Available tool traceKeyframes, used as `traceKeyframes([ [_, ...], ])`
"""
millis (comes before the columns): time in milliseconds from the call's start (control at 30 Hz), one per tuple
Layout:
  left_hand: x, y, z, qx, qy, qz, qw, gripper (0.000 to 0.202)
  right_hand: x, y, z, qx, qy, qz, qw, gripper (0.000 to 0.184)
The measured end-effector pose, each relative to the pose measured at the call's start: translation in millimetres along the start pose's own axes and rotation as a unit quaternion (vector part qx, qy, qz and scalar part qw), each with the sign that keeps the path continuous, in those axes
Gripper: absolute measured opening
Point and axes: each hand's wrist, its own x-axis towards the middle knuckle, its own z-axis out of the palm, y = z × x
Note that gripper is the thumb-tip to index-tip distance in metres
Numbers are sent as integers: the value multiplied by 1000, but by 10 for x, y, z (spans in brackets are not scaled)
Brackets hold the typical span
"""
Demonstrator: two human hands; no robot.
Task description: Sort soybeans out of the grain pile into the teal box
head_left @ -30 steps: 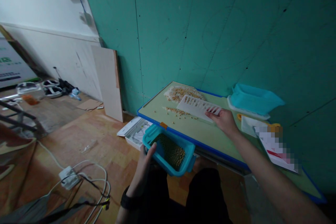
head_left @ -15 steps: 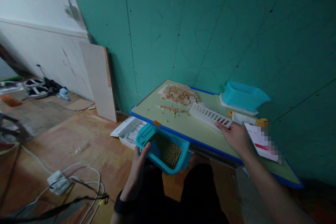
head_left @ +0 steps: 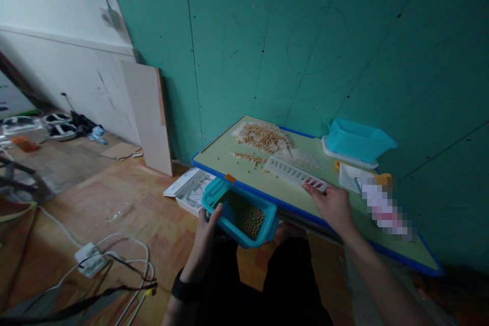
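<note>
Worktop (head_left: 282, 191) in pale green with a blue rim, seen from above as I look down through the head camera. Near its far left corner, a heap of tan beans (head_left: 263, 135) lies on white grains (head_left: 305, 159), with loose beans trailing towards the near edge.

My right hand (head_left: 334, 204) pinches the near end of a white slotted strip (head_left: 284, 175), thumb pressed against it; gripped there, I judge, its length reaches out while the knuckles stay off the beans. The other end points at the loose beans.

My left hand (head_left: 206, 224) clasps the left end of a teal container (head_left: 268, 219), thumb hooked over the rim. It is held over my lap, just beyond the near edge by the near left corner, probably to have its mouth close to the worktop. Tan and dark green contents gather mostly towards its right end.

Along the far edge, right of the heap, sits a blue tub (head_left: 355, 137).

My left fingers are hidden behind the container; I cannot tell whether the strip touches the surface. Pixels blur a packet (head_left: 385, 211) near the right end, and dimness hides what lies beneath.
</note>
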Motion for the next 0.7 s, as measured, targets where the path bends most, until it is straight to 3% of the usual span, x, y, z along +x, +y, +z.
traceKeyframes([
  [133,2,14,9,-12,8,-14,1000,82,-142,-78,-11,14,-1,-40,999,36],
  [300,52,-17,2,-13,16,-22,1000,85,-349,-288,6,41,-7,-142,989,19],
  [467,58,-32,1,-17,5,-28,999,89,-561,-577,86,80,-25,-211,974,29],
  [567,48,-20,6,-20,3,-30,999,87,-562,-637,121,101,-32,-205,973,29],
  [700,40,-2,1,-13,-2,-20,1000,90,-282,-452,105,55,3,-89,994,22],
])
